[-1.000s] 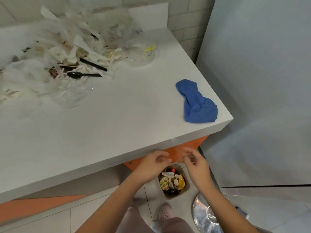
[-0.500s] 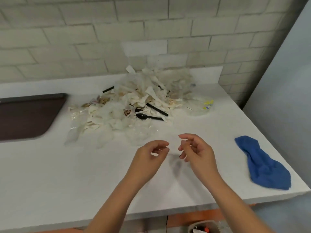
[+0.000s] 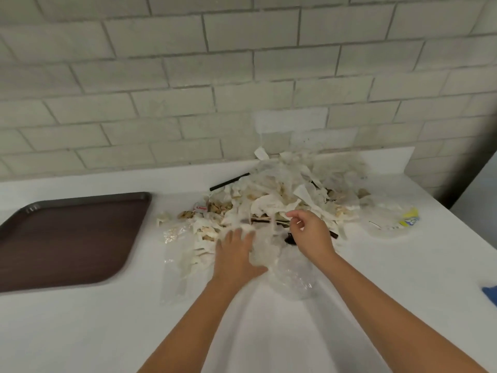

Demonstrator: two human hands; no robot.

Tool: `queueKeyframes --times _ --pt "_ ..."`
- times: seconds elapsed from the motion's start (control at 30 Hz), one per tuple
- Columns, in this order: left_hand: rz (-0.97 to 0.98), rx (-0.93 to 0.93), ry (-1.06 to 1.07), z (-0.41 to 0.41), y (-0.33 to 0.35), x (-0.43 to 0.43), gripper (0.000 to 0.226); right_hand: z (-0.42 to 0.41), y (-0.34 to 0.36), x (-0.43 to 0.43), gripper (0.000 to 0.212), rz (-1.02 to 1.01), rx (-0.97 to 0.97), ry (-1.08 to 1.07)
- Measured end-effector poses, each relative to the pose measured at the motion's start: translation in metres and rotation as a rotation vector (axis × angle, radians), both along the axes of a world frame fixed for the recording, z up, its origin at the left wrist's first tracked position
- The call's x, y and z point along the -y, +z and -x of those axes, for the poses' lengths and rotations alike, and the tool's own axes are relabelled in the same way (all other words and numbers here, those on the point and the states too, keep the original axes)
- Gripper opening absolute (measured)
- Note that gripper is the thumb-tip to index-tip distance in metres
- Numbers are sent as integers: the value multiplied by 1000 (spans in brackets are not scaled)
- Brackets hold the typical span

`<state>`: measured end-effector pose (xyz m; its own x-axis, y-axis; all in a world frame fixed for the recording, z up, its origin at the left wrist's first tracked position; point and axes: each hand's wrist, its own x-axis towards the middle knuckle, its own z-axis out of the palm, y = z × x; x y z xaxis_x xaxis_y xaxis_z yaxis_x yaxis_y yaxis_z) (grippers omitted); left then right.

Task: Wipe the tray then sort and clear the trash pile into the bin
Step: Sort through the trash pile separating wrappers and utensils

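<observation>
Most of the trash pile (image 3: 269,200) looked like torn tissue and thin clear film, heaped on the white counter (image 3: 107,332) against the wall, just right of the tray (image 3: 67,238). I judged it very light, limp and quick to shed scraps, so better scooped from under its near edge than plucked. My view showed the left hand (image 3: 236,254) flat, fingers spread, on the nearest scraps. The right hand (image 3: 309,232) hung over the middle with fingers curled; I could not tell whether it pinched anything. I counted 1 tray, 1 pile, 1 black straw (image 3: 228,183), 1 half-buried black spoon (image 3: 290,239), 1 crumpled clear bag (image 3: 293,275), 1 yellow-labelled clear lid (image 3: 390,222) and 1 blue cloth (image 3: 490,294) corner; tissue scraps were beyond counting. No bin showed.
</observation>
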<state>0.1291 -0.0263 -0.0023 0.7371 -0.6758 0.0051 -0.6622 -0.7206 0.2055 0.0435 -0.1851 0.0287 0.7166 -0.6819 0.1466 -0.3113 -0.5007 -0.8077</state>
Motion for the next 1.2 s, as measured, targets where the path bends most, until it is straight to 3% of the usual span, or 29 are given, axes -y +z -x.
queueKeyframes --times 0.1,0.27,0.47,0.63,0.8,0.93,1.1,1.2 --pt "133 57 -112 -1 -25 -12 65 -35 -7 11 26 85 -202 45" --pt "349 146 -230 -4 -52 -28 75 -66 -18 9 26 178 -357 158" --pt "364 103 -226 -8 -58 -29 71 -73 -21 -8 25 67 -327 225" --pt "387 120 -109 -23 -53 -24 53 -66 -20 -16 44 224 -534 284" --pt "325 118 -94 -50 -52 -29 63 -56 -28 -13 45 30 -449 182" --pt "347 111 -124 -65 -50 -28 71 -58 -30 -17 53 16 -420 149" --pt "407 29 -245 -67 -63 -24 60 -62 -34 -27 58 -18 -352 216" --pt "309 -22 -246 -65 -57 -28 60 -61 -30 -22 55 -113 -275 164"
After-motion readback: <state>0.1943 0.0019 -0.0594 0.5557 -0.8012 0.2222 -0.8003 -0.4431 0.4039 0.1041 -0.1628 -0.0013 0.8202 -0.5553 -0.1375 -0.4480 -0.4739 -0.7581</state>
